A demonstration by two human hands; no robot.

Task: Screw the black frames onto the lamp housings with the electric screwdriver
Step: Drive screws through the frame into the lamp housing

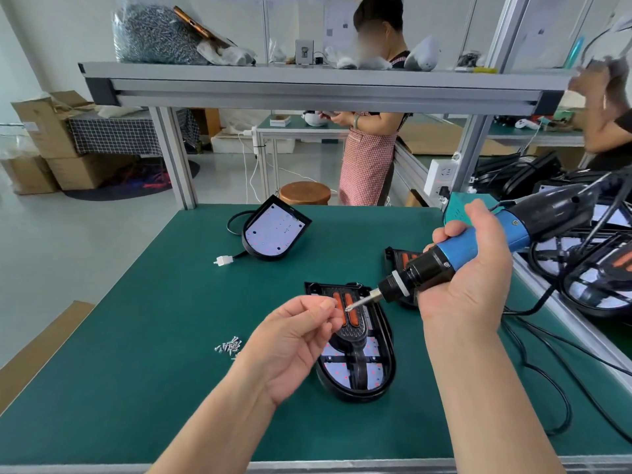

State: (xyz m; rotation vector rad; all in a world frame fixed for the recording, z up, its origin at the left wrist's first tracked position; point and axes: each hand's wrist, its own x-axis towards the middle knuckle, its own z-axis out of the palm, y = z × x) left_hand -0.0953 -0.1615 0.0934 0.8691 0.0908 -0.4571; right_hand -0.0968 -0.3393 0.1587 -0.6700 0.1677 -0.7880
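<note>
A black lamp housing [372, 381] with a black frame and two orange strips lies on the green mat before me. My right hand [468, 282] grips the blue-and-black electric screwdriver [455, 254], tilted, its bit tip hovering above the orange strips. My left hand [294, 340] pinches something small, apparently a screw, at the bit tip; the screw itself is hidden by my fingers. A pile of loose screws [229, 345] lies left of the housing. Another housing [273, 234] without a frame, its white LED board showing, sits farther back with its cable and white connector.
A third framed part [398, 256] lies behind the screwdriver. Finished lamps [602, 278] and black cables crowd the right side. An aluminium shelf [307, 87] spans overhead. A person in a checked apron stands beyond the bench; another person's arm is at far right.
</note>
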